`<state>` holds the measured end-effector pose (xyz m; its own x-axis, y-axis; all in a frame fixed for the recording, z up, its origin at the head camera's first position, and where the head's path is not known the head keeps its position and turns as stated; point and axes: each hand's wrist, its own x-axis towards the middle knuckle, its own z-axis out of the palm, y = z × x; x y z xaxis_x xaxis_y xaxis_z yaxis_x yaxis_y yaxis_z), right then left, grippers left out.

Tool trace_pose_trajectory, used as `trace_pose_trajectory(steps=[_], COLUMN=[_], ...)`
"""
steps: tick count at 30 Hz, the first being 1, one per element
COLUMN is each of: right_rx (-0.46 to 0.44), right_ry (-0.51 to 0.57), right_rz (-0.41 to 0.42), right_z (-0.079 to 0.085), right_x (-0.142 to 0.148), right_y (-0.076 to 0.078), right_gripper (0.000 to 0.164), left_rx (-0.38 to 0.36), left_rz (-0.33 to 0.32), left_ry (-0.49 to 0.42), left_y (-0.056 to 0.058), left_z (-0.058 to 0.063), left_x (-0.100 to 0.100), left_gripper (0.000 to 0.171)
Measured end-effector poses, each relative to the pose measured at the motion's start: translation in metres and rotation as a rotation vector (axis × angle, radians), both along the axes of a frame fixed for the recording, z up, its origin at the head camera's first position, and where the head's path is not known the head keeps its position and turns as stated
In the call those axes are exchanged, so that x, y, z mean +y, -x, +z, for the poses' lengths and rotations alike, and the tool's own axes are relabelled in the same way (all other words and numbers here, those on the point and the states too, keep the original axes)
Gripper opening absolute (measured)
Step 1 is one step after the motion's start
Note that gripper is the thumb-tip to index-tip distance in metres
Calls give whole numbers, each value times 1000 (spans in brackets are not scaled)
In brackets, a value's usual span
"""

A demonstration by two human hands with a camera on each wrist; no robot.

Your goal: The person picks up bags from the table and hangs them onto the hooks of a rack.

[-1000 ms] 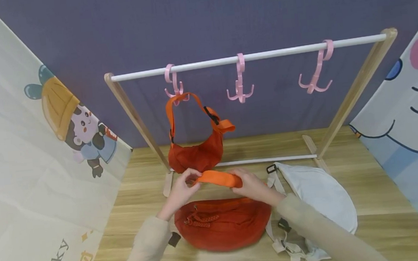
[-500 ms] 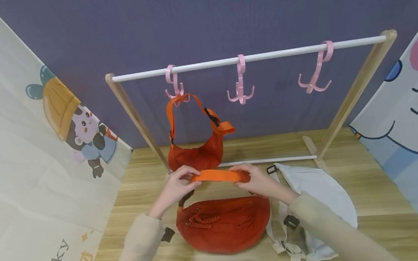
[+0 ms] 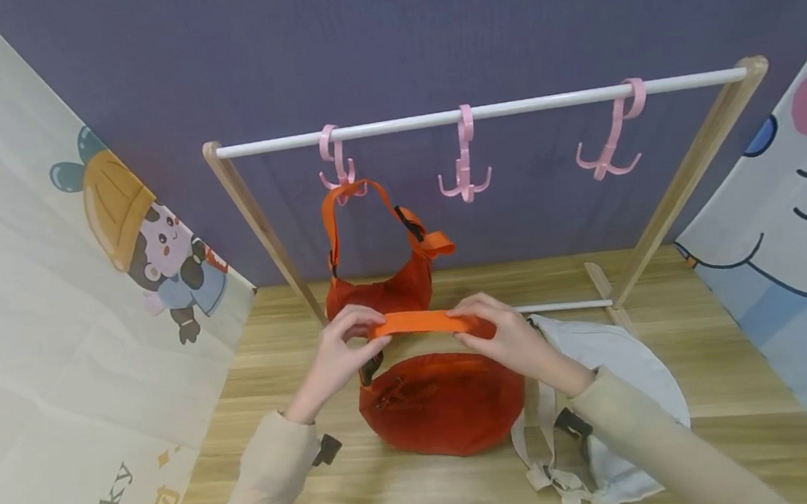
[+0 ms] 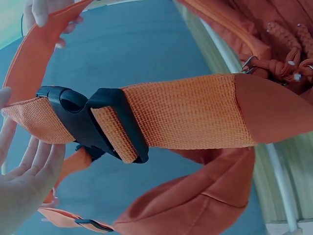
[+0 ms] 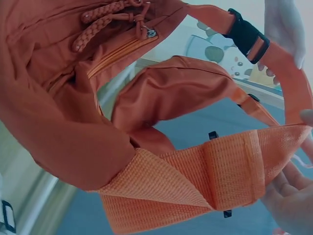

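Both hands hold up a red-orange waist bag (image 3: 453, 408) by its orange strap (image 3: 420, 322), and the bag hangs below. My left hand (image 3: 340, 349) pinches the strap's left part between thumb and fingers. On the right, my right hand (image 3: 505, 339) grips it the same way, so the strap runs level between them. In the left wrist view a black buckle (image 4: 80, 115) sits on the strap close to the left hand. Folded webbing (image 5: 234, 171) shows by the right hand in the right wrist view. A second red-orange bag (image 3: 381, 292) hangs behind from the left pink hook (image 3: 340, 165).
A white rail (image 3: 392, 125) on wooden posts carries a middle pink hook (image 3: 464, 162) and a right pink hook (image 3: 613, 137). A white bag (image 3: 615, 361) with loose straps lies on the wooden tabletop (image 3: 367, 495), partly behind the right forearm.
Both hands have risen slightly, lifting the waist bag up and toward the rack. The strap between them has gone from slanted to level. The hanging bag and the white bag stay put.
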<state>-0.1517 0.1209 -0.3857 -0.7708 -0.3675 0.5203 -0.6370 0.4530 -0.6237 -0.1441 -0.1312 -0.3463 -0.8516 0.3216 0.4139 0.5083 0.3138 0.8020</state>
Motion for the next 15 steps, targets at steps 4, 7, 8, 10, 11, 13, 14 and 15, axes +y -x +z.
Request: trace_pose_trajectory(steps=[4, 7, 8, 10, 11, 13, 14, 15], right_rx=[75, 157, 180, 218, 232, 253, 263, 271], right_ry=[35, 53, 56, 58, 59, 61, 61, 62], right_rz=[18, 22, 19, 8, 4, 4, 3, 5], right_z=[7, 11, 12, 16, 18, 22, 24, 26], right_x=[3, 6, 7, 10, 11, 14, 16, 17], right_y=[3, 7, 8, 11, 12, 13, 14, 14], right_gripper=[31, 32, 33, 34, 35, 35, 35, 34], left_rx=[11, 26, 31, 37, 39, 48, 52, 59], left_rz=[25, 39, 44, 50, 52, 55, 58, 58], left_ry=[24, 46, 52, 57, 55, 49, 47, 46], left_y=[-2, -1, -1, 1, 1, 3, 4, 5], left_z=[9, 16, 17, 21, 22, 25, 26, 27], left_x=[5, 9, 11, 14, 16, 19, 21, 23], left_gripper=[18, 16, 16, 16, 16, 16, 16, 16])
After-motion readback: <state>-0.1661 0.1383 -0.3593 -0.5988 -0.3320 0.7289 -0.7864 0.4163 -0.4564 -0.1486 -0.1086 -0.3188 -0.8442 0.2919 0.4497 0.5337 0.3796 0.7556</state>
